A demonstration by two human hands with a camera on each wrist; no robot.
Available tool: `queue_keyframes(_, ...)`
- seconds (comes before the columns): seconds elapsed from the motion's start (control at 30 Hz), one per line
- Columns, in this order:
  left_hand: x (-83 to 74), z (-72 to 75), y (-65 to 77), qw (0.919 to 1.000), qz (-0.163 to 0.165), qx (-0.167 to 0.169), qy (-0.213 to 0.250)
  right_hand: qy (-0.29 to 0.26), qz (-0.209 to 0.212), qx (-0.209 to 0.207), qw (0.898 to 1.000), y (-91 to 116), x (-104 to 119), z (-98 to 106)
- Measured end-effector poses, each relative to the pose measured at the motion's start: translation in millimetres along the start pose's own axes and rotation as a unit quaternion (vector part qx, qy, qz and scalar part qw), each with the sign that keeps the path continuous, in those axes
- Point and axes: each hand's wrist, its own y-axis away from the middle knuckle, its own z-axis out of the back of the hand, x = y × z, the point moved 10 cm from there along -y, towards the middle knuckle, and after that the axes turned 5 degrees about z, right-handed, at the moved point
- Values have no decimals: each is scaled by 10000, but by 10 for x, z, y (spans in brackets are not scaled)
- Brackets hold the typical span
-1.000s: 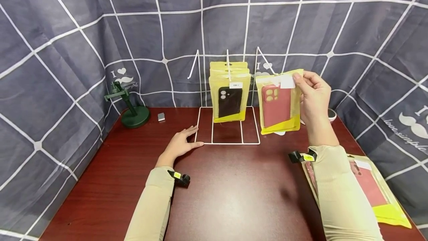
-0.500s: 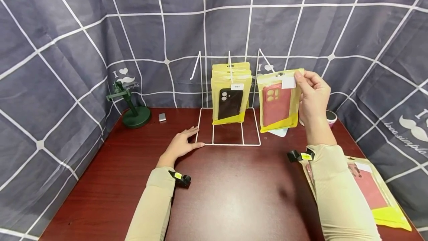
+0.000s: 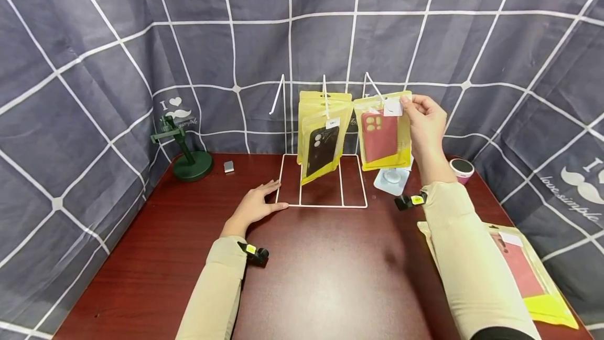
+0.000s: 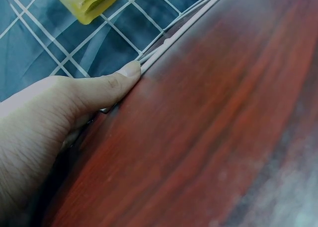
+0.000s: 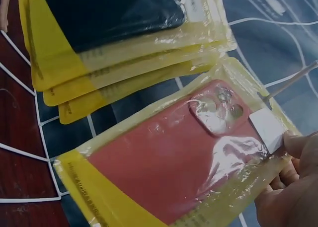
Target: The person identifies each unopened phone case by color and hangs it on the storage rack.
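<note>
My right hand (image 3: 427, 125) pinches the upper right corner of a clear-and-yellow bag holding a red phone case (image 3: 381, 138). In the right wrist view, the tip of a white prong (image 5: 293, 80) meets the bag's top edge near its hang hole; whether it passes through, I cannot tell. Several bags with a black phone case (image 3: 323, 148) in front hang from the middle prong, and the front one is turned askew. Beside the front left corner of the white wire rack (image 3: 325, 206), my left hand (image 3: 255, 202) rests with fingers extended, its thumb (image 4: 112, 88) touching the front wire.
More bagged red cases (image 3: 521, 266) lie at the table's right, partly under my right forearm. Behind the held bag are a pale square-based stand (image 3: 391, 182) and a small round white-and-pink object (image 3: 461, 169). A green stand (image 3: 191, 164) and small grey block (image 3: 228, 166) sit at left.
My right hand has moved left and away with the bagged red case, bringing it against the right prong. The front black-case bag has swung askew. My left hand stays put.
</note>
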Motion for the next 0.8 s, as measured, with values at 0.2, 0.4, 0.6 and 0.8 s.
queue_keyframes(0.2, 15, -13, -4, 10000, 28, 35, -52, 70, 23, -31, 10000, -73, -73, -36)
queue_keyframes(0.4, -11, 28, 4, 10000, -44, -24, -16, 79, -31, 272, 9996, -54, -94, -45)
queue_keyframes(0.6, -25, 40, 11, 9999, -104, -22, -19, 273, 268, 1128, 9929, 98, -15, 44)
queue_keyframes(0.8, -23, 7, 0, 10000, -17, 13, 11, 1691, 819, 2163, 9581, 586, -3, 492)
